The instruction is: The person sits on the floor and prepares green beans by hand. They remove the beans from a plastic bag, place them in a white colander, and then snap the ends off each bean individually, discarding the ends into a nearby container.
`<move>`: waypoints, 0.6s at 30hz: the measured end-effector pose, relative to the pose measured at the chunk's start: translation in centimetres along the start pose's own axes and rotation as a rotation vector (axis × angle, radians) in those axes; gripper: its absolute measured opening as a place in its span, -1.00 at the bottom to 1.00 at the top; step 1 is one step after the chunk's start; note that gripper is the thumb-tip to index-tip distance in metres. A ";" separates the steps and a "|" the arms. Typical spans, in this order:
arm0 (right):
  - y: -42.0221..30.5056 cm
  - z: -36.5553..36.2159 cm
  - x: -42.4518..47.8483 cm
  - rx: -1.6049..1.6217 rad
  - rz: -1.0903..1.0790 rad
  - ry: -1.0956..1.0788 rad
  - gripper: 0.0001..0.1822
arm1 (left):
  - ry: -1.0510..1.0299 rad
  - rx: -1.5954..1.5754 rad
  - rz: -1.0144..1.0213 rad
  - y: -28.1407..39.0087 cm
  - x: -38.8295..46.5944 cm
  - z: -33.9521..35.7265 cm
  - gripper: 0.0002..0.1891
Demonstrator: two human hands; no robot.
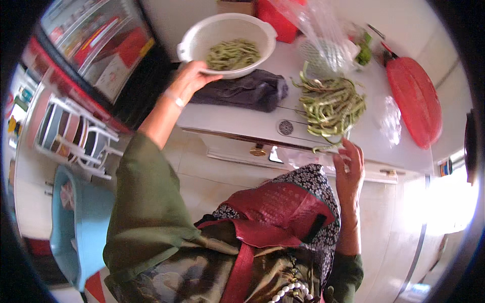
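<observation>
My left hand [193,77] grips the near rim of a white plastic colander [193,36], which holds short pieces of green beans [234,54]. Beneath and beside the colander a dark cloth [242,92] lies bunched on the white table. A heap of long green beans [331,104] rests on the tabletop to the right. At the table's front edge, just below that heap, is my right hand [349,163] with its fingers partly curled; whether it holds a bit of bean cannot be told.
Behind the beans stand a clear plastic bag [322,41] and a red bag [280,22]. A red oval object [415,100] and crumpled clear plastic [390,121] lie at right. A light blue bin [91,223], a white rack [77,132] and a glass-door fridge [98,49] stand at left.
</observation>
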State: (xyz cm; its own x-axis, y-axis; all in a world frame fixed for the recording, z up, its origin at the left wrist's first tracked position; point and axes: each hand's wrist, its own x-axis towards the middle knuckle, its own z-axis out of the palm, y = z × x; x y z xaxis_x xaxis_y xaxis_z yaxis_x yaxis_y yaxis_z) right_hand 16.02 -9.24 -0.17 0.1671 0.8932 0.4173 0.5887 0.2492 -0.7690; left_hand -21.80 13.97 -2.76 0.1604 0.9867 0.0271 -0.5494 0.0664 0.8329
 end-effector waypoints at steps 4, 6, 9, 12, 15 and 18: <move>-1.0 0.1 -0.4 -0.003 -0.021 -0.067 -0.63 | 0.153 -0.085 -0.050 1.6 -5.8 1.1 -0.50; -0.3 -0.3 -1.7 0.078 0.034 -0.136 -0.63 | 0.178 -0.028 -0.033 4.2 -9.1 2.7 -0.54; 0.6 -0.5 -3.6 0.224 0.219 -0.215 -0.64 | 0.187 0.234 -0.073 7.0 -11.8 5.7 -0.56; 1.0 0.3 -4.4 0.350 0.242 -0.176 -0.65 | 0.036 0.264 -0.196 6.6 -13.0 11.4 -0.57; 1.6 0.1 -5.5 0.434 0.245 -0.140 -0.65 | -0.153 0.182 -0.476 3.3 -12.1 17.8 -0.56; 1.5 -2.0 -7.9 0.527 0.368 -0.084 -0.68 | -0.361 0.223 -0.586 -1.8 -11.1 24.4 -0.52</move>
State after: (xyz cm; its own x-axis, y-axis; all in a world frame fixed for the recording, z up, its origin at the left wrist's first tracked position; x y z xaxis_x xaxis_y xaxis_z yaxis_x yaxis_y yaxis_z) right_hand 17.21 -16.64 -3.66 0.2086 0.9763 0.0581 0.0336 0.0522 -0.9981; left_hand -2.64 -0.73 8.95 0.6592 0.6852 -0.3097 -0.1158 0.4995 0.8586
